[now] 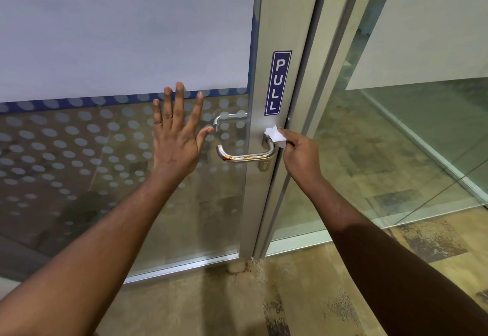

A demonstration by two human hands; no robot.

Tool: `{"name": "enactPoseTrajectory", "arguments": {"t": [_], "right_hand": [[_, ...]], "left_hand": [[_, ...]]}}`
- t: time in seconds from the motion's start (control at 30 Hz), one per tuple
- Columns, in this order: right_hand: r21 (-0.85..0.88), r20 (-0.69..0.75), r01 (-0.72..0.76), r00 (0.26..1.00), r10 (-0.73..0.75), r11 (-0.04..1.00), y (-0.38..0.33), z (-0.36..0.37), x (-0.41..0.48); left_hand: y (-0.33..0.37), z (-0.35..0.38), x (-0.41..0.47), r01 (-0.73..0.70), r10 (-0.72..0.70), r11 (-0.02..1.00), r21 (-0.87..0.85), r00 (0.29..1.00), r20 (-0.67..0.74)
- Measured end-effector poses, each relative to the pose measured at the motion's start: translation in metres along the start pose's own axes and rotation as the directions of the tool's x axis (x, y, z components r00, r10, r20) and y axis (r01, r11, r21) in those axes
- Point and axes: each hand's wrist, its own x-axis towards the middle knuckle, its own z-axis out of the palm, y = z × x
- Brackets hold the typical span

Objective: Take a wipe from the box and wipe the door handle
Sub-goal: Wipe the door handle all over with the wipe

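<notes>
A steel lever door handle (244, 154) sticks out from the aluminium door frame (264, 190), with brownish-orange smears along its lower bar. My right hand (298, 154) pinches a small white wipe (274, 135) and holds it against the handle's right end, near the frame. My left hand (175, 131) lies flat with fingers spread on the glass door (79, 150), just left of the handle. The wipe box is not in view.
A blue PULL sign (278, 83) is stuck on the frame above the handle, and a keyhole (264, 166) sits below it. A second handle (227, 119) shows through the dotted glass. A fixed glass wall (396, 137) stands to the right, over patterned carpet (290, 296).
</notes>
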Motion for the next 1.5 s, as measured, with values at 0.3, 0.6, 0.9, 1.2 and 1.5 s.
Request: {"name": "enactPoseTrajectory", "arguments": {"t": [0.3, 0.6, 0.9, 1.2, 1.5], "right_hand": [[-0.039, 0.1, 0.052, 0.994, -0.047, 0.998, -0.005, 0.005, -0.007], [-0.073, 0.084, 0.026, 0.996, -0.02, 0.997, -0.012, 0.02, -0.024], [-0.111, 0.038, -0.022, 0.999, 0.026, 0.994, -0.024, 0.029, -0.036], [-0.139, 0.095, 0.096, 0.992, -0.084, 0.986, -0.026, 0.034, -0.053], [-0.306, 0.218, 0.085, 0.976, -0.017, 0.948, -0.016, 0.024, -0.048]], "left_hand": [[-0.006, 0.011, 0.004, -0.015, 0.016, 0.999, 0.031, 1.0, -0.027], [-0.01, 0.019, 0.004, -0.048, 0.055, 0.994, 0.1, 0.996, -0.074], [-0.01, 0.022, 0.003, -0.06, 0.071, 0.992, 0.107, 0.992, -0.104], [-0.015, 0.027, 0.003, -0.071, 0.098, 0.985, 0.155, 0.98, -0.17], [-0.018, 0.032, 0.003, -0.094, 0.116, 0.987, 0.128, 0.978, -0.176]]}}
